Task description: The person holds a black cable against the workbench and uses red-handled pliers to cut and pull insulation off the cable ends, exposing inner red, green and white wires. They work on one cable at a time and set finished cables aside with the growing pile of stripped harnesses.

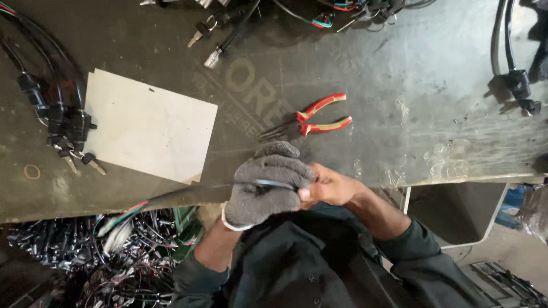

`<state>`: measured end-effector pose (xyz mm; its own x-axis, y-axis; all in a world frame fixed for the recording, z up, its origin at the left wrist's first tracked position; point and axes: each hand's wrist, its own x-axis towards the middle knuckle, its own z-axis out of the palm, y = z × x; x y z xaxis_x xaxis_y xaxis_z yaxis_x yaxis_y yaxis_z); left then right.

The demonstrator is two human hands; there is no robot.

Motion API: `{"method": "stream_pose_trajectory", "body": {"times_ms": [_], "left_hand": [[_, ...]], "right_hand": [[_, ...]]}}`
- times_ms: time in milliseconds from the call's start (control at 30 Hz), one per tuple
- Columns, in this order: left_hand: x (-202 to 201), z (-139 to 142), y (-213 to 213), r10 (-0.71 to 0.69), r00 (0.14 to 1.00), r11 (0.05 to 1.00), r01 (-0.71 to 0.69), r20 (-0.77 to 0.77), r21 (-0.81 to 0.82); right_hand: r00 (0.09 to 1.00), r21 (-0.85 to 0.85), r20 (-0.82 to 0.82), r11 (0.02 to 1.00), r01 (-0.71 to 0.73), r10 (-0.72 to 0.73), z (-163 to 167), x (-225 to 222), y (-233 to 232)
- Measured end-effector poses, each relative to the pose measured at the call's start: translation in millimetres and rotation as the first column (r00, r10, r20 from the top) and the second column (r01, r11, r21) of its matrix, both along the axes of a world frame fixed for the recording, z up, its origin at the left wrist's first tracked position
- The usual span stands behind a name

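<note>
Head view looks down on a dark, worn workbench top (365, 68). At its near edge the left hand (265, 185), in a grey knitted glove, is closed around a thin black sheathed cable (188, 193). The bare right hand (331, 185) meets it just beside the glove, with the fingers pinched together on the same cable; the exact end of the cable is hidden between the two hands, so I cannot tell what is there.

From the glove the cable goes to the left along the bench edge and finishes in loose coloured wires, red, green and white (123, 219), hanging over a tangled heap of wire harnesses (91, 262) below the bench.

I judge the cable to be light and flexible, so it will bend and hang down where it is not supported. The smooth sheath can be slippery, and the glove helps here. The best place to hold is on the sheath, close to the working point, not on the thin coloured wires.

On the bench, near the hands but not touching, lie pliers with red and yellow handles (311, 120), and further left a white rectangular sheet (148, 125) and black switch units with keys (65, 128).
</note>
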<state>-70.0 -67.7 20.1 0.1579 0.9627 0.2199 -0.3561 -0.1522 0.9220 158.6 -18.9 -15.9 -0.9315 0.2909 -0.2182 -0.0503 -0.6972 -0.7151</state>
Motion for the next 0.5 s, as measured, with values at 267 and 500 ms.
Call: {"method": "stream_pose_trajectory", "body": {"times_ms": [267, 500], "left_hand": [[26.2, -6.6, 2.1, 0.198, 0.974, 0.872, -0.123, 0.112, -0.474], [6.5, -3.9, -4.2, 0.336, 0.898, 0.928, -0.368, -0.284, -0.065]], "right_hand": [[0.657, 0.583, 0.196, 0.625, 0.519, -0.728, -41.0, -28.6, -23.9], [0.801, 0.999, 0.043, 0.023, -0.036, -0.597, 40.6, -40.3, 12.1]]}}
